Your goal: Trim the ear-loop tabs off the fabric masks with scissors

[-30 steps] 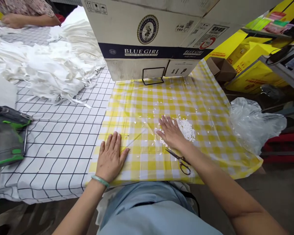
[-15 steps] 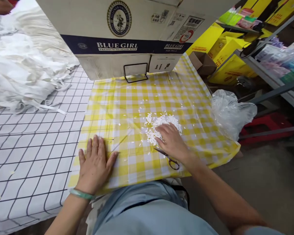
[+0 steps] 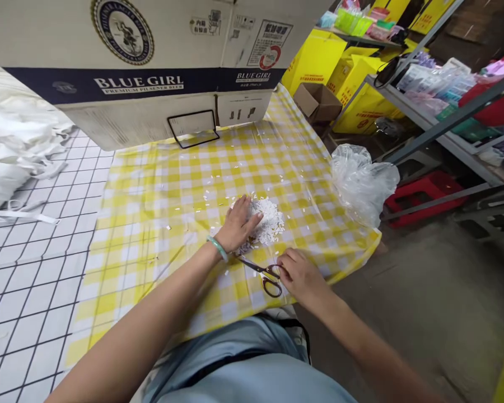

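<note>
A heap of small white cut pieces (image 3: pixel 269 219) lies on the yellow checked tablecloth (image 3: pixel 151 184). My left hand (image 3: pixel 237 225), with a green bangle at the wrist, rests against the heap's left side, fingers stretched out and thumb spread. Just below the heap are scissors (image 3: pixel 260 270) with dark handles, blades pointing up-left toward my left wrist. The fingers of my right hand (image 3: pixel 300 274) are curled closed on one handle loop of the scissors; the other loop is uncovered.
A large Blue Girl carton (image 3: pixel 151 73) stands at the back, with a black wire stand (image 3: pixel 193 129) before it. A clear plastic bag (image 3: pixel 361 182) hangs at the right edge. White fabric (image 3: pixel 21 134) is piled left. Metal shelving (image 3: pixel 441 129) with packages stands right.
My left hand has moved right from the bare cloth to the heap. My right hand has left the heap and taken hold of the scissors' handle. The view has turned right.
</note>
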The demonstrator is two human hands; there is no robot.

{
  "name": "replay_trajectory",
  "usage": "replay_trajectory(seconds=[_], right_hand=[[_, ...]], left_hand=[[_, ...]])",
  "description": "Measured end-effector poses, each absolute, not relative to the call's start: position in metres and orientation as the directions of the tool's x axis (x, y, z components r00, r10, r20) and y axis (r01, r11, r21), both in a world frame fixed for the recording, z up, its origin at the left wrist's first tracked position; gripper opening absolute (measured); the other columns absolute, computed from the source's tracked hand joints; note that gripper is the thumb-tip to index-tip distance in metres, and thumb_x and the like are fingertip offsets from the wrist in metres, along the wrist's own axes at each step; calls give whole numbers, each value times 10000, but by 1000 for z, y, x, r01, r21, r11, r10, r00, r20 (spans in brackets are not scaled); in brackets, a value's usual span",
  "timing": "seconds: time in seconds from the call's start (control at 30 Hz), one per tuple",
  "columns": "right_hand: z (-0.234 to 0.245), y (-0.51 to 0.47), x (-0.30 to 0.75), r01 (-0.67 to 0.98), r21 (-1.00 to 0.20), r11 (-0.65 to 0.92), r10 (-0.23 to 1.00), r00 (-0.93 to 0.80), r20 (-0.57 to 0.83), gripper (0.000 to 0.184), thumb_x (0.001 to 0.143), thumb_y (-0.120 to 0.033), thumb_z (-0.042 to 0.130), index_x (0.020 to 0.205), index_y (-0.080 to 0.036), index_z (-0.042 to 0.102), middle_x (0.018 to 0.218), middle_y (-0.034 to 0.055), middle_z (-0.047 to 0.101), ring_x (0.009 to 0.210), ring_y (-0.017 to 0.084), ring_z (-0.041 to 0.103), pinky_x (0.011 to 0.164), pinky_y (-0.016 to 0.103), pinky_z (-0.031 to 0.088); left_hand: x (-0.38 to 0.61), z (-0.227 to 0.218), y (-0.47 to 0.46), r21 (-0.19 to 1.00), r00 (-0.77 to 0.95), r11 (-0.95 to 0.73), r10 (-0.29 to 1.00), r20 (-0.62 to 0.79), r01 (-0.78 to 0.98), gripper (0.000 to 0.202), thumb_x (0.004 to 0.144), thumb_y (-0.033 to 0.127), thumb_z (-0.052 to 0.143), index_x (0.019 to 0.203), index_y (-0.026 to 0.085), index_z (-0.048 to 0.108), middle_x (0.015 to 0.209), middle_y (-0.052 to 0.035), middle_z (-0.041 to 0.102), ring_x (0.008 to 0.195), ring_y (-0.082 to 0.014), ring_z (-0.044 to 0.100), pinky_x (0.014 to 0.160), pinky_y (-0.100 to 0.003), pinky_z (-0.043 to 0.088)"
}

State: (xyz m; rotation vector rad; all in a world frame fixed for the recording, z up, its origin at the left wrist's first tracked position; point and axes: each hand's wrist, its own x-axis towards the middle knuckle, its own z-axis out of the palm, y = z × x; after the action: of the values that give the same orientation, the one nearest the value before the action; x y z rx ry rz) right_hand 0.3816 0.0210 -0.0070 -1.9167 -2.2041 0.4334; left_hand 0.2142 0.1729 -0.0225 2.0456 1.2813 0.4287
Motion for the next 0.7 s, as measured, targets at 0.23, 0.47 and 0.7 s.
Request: replay_trajectory(seconds=[0.23,0.47,0.7], right_hand=[[-1,22,413,649,-753,-106,956,-141,-257,40,881,-208,526,844,-217,538,670,-42,580,590,119,564,562,234,442],[5,37,344,-167,-932,-322,939,70,-337,298,883,-464,613,953,-263,405,737,-40,678,620,159,685,515,255,531],[-17,43,224,277,-922,271,908,-391,149,422,1007,-458,400,1326,-183,438,1418,145,555,1314,250,532,1079,458,471]], left_hand=[[152,7,111,968,225,-85,974,31,236,481,951,473,503,1353,209,527,1444,-121,535,1343,-262,506,1153,-438,390],[132,7,34,882,228,378,919,-321,-282,526,855,518,654,1292,233,590,1398,-122,587,1266,-309,580,1082,-434,478],[73,10,64,947,10,294,955,-295,-129,426,880,536,582,994,169,766,1413,-101,586,1329,-321,515,1071,-420,483]])
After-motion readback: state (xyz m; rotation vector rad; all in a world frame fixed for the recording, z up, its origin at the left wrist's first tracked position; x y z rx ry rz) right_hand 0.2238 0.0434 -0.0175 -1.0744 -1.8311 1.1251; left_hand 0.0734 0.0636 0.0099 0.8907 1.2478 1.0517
